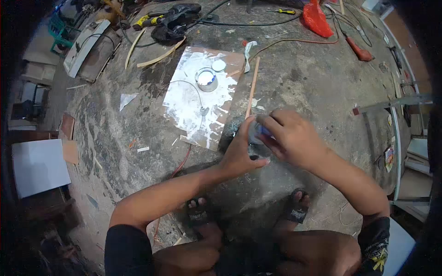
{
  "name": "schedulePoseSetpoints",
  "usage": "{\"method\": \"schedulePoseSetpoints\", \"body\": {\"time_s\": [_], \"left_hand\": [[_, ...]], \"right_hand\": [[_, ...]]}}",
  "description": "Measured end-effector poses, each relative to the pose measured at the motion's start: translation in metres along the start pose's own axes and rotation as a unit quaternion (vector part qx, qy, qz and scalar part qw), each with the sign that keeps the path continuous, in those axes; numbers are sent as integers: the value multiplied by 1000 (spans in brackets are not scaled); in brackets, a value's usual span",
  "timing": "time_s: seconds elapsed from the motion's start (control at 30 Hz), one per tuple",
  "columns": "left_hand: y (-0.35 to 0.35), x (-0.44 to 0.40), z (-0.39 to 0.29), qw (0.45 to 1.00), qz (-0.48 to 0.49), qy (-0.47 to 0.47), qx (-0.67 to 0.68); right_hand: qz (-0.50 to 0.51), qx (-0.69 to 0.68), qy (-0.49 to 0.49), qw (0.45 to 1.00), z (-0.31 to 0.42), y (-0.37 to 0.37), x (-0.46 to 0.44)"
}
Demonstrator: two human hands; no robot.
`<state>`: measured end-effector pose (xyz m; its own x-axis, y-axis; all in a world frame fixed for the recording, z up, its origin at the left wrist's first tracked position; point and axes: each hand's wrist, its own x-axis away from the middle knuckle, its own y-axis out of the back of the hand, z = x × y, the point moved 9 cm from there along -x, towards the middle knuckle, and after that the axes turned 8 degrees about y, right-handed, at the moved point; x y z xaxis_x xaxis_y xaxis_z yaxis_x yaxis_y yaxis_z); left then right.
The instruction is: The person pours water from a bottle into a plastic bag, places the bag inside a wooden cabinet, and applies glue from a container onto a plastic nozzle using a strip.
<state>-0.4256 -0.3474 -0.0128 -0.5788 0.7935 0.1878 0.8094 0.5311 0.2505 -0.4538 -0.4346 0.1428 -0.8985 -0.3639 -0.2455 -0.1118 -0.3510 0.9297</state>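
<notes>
In front of my feet, a small clear container (254,134) with a bluish-purple part is between my hands, mostly hidden by the fingers. My left hand (239,152) curves round its left side, the thumb stretched out below. My right hand (289,137) is closed over its upper right, fingers bent inward; what exactly they pinch is hidden. A thin wooden strip (253,87) lies on the floor just beyond. Left of it is a paint-smeared board (237,62) bearing an open can of white paint (206,82) and a round white-coated lid (218,65).
Cables and a black bag (177,23) lie at the back, near a yellow screwdriver (281,11). A red plastic bag (316,20) and a red-handled tool (359,49) are at back right. A metal bar (396,104) juts in from the right. A white panel (40,165) stands left.
</notes>
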Motion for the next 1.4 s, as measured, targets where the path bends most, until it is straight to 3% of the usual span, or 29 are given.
{"method": "schedulePoseSetpoints", "body": {"time_s": [0.23, 0.33, 0.43, 0.53, 0.63, 0.77, 0.87, 0.93, 1.03, 1.1, 1.17, 1.27, 1.37, 1.4], "left_hand": [[-5, -27, -2, 991, -83, -54, -87], [2, -32, -4, 993, -101, -63, -1], [-2, -49, 4, 997, -11, -74, 36], [7, -42, -16, 966, -112, -214, -91], [10, -38, -1, 983, -129, -133, 9], [4, -37, 7, 986, -90, -133, -38], [1, -49, 21, 996, -42, -56, 52], [13, -35, 19, 993, -82, -76, 44], [16, -33, 23, 995, -67, -58, 48], [13, -32, 29, 995, -46, -20, 82], [14, -35, 28, 996, -53, -18, 73], [19, -36, 23, 996, -65, -20, 66], [27, -32, 29, 998, -64, 12, -5], [28, -27, 35, 998, -28, 40, 45]], "right_hand": [[63, 160, -84, 982, -8, -26, -13], [50, 171, -1, 984, 0, -1, -25], [103, 157, 149, 971, 2, -16, -19], [190, 186, 35, 963, -11, -35, -18], [294, 132, -298, 898, -27, -39, -23], [302, 145, -272, 902, -21, -37, -35], [294, 113, -255, 914, -34, -28, -59], [257, 80, -270, 924, -51, -26, -75], [163, 2, -286, 944, -113, -41, -93], [114, -12, -236, 965, -167, -72, -99], [140, -14, -259, 956, -204, -97, -114], [134, -28, -209, 968, -244, -137, -140], [133, -14, -94, 987, -250, -158, -180], [148, -20, -101, 984, -252, -165, -191]]}}
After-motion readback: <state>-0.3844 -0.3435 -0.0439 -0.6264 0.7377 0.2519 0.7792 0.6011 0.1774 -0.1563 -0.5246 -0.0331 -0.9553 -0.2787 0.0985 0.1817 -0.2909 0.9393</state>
